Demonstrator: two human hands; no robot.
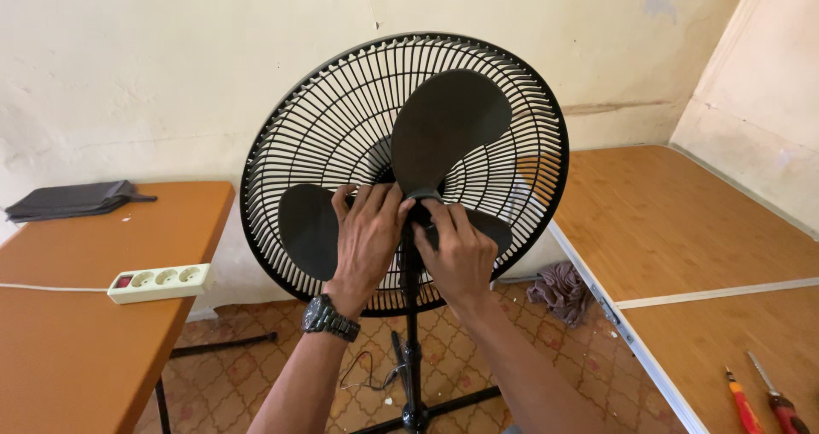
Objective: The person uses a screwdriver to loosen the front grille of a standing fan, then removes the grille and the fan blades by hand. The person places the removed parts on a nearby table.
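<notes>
Standing fan, black: round rear grille [324,118] upright on a thin pole [412,349] with a cross foot on the patterned tiled floor [256,374], set between two surfaces. Blade set [444,127], dark grey, three blades, sits in front of the grille at its centre. Surface, right [682,221]: wood-grain top with pale edge trim. Surface, left [77,340]: orange-brown top. Left hand [368,238]: wristwatch [329,318] on the wrist, fingers curled over the hub where the blades meet, grip pressed onto the blade set. Right hand [461,250]: fingers folded over the same hub from the other side, grip likewise closed on it; the two hands touch. Dark folded cloth [72,199], far end of left surface. White power strip [159,283], left surface edge. Grey rag [559,289], floor. Two screwdrivers [763,400], red-handled, right surface, near corner.
</notes>
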